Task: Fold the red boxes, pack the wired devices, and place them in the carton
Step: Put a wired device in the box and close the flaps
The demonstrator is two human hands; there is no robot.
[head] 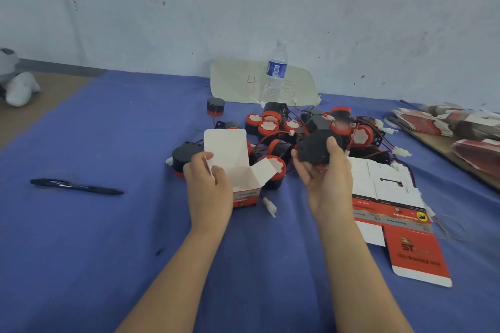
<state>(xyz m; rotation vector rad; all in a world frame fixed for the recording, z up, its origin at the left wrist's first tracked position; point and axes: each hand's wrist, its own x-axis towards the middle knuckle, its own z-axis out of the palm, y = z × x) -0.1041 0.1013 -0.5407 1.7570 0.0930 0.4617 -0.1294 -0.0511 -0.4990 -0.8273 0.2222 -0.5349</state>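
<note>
**Two hands hold an open red box and a wired device over a blue cloth**

The left hand (208, 184) grips a small red box (244, 197) by its near-left side, with the thumb hooked over the rim. The box stands upright. Its white lid flap is raised and one side flap is folded out toward the right hand (324, 184).

The right hand, palm turned up, curls around a round black wired device (315, 150). It holds the device just to the right of the box's open top, not touching it.

Beyond both hands, a heap of black-and-red devices (273, 127) with red wires and white plugs lies on the blue cloth (108, 238). One white plug (269, 207) lies between the wrists, just beside the box.

Just right of the right hand lies a flat unfolded box (392, 211), and a stack of flat boxes (446, 124) sits farther right. A black pen (77, 186) lies well to the left of the left hand. Past the heap, a clear water bottle (274, 73) stands on a pale paper sheet (232, 81).
</note>
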